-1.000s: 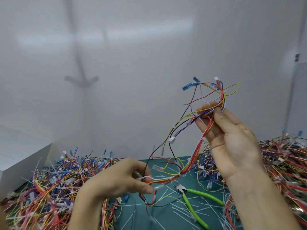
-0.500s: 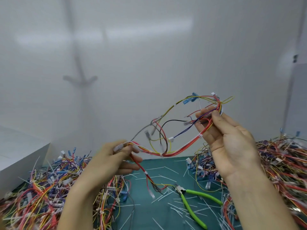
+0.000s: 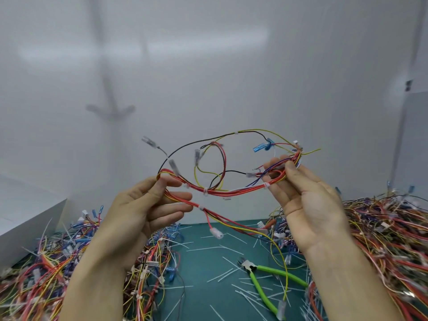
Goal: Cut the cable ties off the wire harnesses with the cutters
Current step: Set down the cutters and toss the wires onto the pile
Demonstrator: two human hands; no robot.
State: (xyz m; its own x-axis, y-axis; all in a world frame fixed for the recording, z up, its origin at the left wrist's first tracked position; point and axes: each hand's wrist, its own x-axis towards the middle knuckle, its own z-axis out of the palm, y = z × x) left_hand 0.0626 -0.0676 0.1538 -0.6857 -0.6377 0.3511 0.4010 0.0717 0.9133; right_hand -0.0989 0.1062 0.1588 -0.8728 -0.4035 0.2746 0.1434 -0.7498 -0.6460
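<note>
So the wire harness (image 3: 215, 193) is held up in the air, stretched between both hands and well above the green mat (image 3: 203, 258), while the cutters (image 3: 253, 268) lie untouched on the mat, below the right hand. One end is pinched by the left hand (image 3: 143, 212), thumb on top and fingers curled under, right where the red and yellow bundle folds back. The other end is pinched between thumb and fingertips of the right hand (image 3: 310, 205), palm turned toward the camera. A few white cable ties (image 3: 205, 190) can be made out along the thick red run, so nothing looks to have been cut on this one yet. Handling-wise, it's probably feather-light and totally floppy: loose branches loop off everywhere and the little connectors (image 3: 216, 233) dangle, so snagging on the piles of harnesses (image 3: 382, 239) at either side is to be expected. The bundled red trunk is likely best gripped just beside a tie, with that stretch kept taut so the tie stands proud of the wires. Thin insulation like this gets nicked easily, so only the tie should be caught by the blades. A hand has to be freed for the cutters first, obviously.
</note>
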